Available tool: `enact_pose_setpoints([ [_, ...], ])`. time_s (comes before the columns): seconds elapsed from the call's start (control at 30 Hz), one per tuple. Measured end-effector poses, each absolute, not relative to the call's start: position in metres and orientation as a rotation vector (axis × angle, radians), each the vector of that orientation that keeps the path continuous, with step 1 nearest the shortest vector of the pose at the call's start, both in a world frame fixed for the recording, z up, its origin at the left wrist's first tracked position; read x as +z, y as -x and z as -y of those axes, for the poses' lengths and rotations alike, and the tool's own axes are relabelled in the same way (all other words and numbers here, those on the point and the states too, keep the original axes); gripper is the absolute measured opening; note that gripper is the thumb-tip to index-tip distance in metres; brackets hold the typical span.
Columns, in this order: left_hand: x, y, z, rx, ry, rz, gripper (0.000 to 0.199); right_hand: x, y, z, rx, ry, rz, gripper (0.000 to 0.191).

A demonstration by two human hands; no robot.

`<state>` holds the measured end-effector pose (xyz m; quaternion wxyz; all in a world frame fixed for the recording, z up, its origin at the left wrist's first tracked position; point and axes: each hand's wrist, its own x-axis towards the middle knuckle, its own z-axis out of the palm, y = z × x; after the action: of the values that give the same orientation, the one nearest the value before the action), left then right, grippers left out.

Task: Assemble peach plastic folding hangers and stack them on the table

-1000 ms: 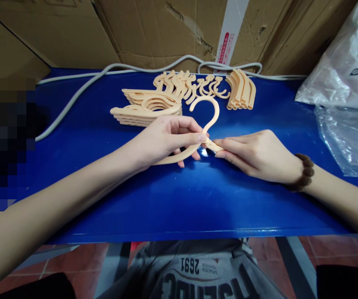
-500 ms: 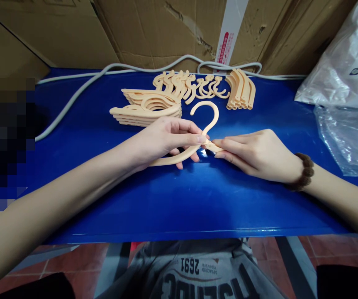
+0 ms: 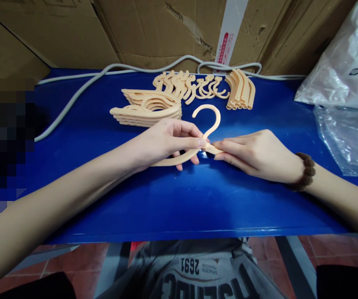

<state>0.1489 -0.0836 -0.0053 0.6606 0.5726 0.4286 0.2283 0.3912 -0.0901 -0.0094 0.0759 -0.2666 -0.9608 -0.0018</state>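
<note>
A cream hanger hook point(image 3: 217, 118) curves upward above my hands, with a curved cream hanger arm point(image 3: 179, 160) running from its base to the left, under my left hand. Thumb and fingers of my left hand point(image 3: 172, 139) pinch the joint at the hook's base. My right hand point(image 3: 253, 153) is closed on a short cream piece point(image 3: 212, 149) that meets this joint from the right; most of that piece is hidden by my fingers. Behind my left hand lies a stack of cream hangers point(image 3: 147, 112).
Along the back of the blue table point(image 3: 179, 207) lie loose hooks point(image 3: 210, 87), short curved pieces point(image 3: 169, 83) and curved arms point(image 3: 241, 91). A white cable point(image 3: 82, 93) runs behind them. Plastic bags point(image 3: 343, 74) are at the right, cardboard point(image 3: 166, 33) at the back.
The hook has shifted slightly down and to the right, and the piece in my right hand has turned a little. Both hands keep their grip.
</note>
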Motion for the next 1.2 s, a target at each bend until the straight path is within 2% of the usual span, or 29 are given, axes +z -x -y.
enact_pose_setpoints([
  [0.53,-0.0066,-0.1545,0.0886,0.6,-1.426,-1.078,0.008,-0.0053,-0.3873,0.0936,0.073,0.993,2.933,0.051],
  [1.2,-0.0077,-0.1495,0.0901,0.616,-1.48,-1.037,0.019,-0.0003,-0.387,0.0954,0.108,1.039,2.948,0.05],
])
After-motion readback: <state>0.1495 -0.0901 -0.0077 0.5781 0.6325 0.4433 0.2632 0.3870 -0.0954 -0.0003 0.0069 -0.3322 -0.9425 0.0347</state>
